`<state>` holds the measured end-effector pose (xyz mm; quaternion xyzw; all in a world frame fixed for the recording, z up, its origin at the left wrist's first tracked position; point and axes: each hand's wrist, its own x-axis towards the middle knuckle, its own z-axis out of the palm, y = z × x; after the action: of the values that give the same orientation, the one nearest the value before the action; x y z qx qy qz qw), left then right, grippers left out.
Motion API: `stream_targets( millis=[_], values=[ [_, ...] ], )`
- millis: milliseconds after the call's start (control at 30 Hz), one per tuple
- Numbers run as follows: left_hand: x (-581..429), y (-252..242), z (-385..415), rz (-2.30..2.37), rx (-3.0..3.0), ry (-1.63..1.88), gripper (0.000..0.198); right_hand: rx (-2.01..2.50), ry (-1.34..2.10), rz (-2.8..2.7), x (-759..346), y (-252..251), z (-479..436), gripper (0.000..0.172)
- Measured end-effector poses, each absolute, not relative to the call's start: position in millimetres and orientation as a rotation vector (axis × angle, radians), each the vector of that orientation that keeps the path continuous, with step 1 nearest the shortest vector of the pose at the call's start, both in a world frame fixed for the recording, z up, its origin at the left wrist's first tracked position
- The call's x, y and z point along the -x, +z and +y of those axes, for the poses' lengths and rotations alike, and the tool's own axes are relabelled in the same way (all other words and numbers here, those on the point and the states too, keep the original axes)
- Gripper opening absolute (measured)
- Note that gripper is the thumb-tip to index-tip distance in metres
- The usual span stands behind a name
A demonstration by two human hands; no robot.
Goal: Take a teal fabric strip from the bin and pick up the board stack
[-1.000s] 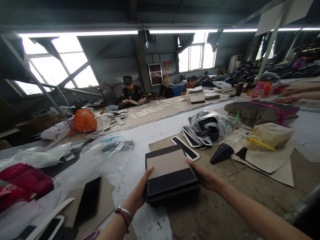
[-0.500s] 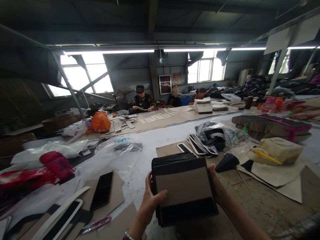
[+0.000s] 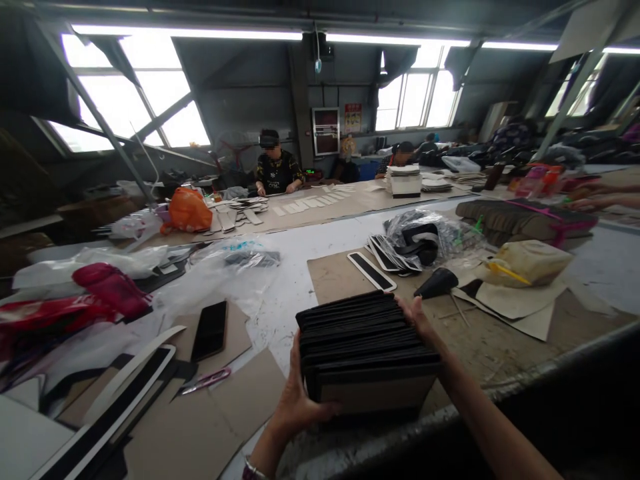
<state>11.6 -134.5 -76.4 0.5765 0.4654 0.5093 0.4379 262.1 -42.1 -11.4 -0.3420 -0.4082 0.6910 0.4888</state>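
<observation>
Between my two hands is a thick stack of black panels [image 3: 360,340], its front panel showing a brown middle band. The many black edges face up toward me. My left hand [image 3: 300,393] grips the stack's left side, with the thumb across the front panel. On the opposite side, my right hand [image 3: 417,320] is closed against the far right edge; part of its fingers is hidden behind the stack. A black cone-shaped piece [image 3: 436,283] lies just beyond my right hand. Past the stack, a white-edged black strip [image 3: 371,271] lies flat on brown board.
On the left lie a phone [image 3: 210,330], pink-handled thread snips [image 3: 206,381] and a pink bag [image 3: 111,290]. A yellowish container [image 3: 530,262] and a tied bundle of brown pieces [image 3: 525,220] stand at right. Across the table sits a co-worker [image 3: 277,167]. The table edge [image 3: 500,393] runs along my right.
The stack has tipped, so its upper edges show more and its front panel less. Both hands stay on it. My view has turned downward.
</observation>
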Motion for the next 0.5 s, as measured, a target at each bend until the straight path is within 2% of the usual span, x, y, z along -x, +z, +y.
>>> stream_targets(
  millis=[100, 267, 500],
  values=[
    [-11.3, -72.1, -134.7, 1.140, -1.434, 1.280, 0.131, 0.879, 1.626, -1.134, -264.2, 12.3, -35.1, 0.071],
    [-12.7, -66.3, -136.2, 1.143, -1.493, 1.245, 0.138, 1.077, 1.460, -1.325, -259.4, 16.5, -32.4, 0.050],
    [-22.6, -56.6, -139.8, 1.241, -1.458, 1.290, 0.130, 1.141, 1.177, -1.268, -274.6, 8.4, -53.5, 0.061]
  ],
)
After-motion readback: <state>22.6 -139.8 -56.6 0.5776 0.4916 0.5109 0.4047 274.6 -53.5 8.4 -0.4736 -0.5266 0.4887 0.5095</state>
